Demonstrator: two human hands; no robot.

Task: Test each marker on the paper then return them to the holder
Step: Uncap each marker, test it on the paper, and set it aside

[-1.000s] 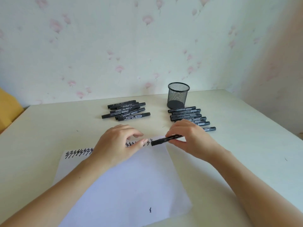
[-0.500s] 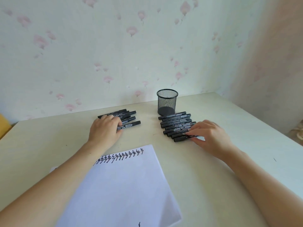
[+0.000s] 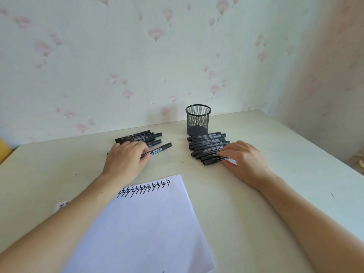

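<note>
A white paper [image 3: 149,223] with a row of black zigzag marks lies in front of me. A black mesh holder [image 3: 198,120] stands empty at the back. To the left of the holder lies a pile of black markers [image 3: 137,137]. My left hand [image 3: 126,160] pinches the end of the nearest marker [image 3: 160,149] of that pile, which sits slightly apart and angled. To the right, a row of black markers [image 3: 206,141] lies side by side. My right hand [image 3: 244,160] rests with straight fingers on the row's front markers [image 3: 211,160].
The cream table [image 3: 275,174] ends at a flowered wall behind and another wall on the right. A yellow object [image 3: 3,152] shows at the far left edge. Small dark specks dot the tabletop.
Both hands left the paper. The right hand carried its marker to the front of the right row and laid it there. The left hand reached the left pile and took hold of one marker.
</note>
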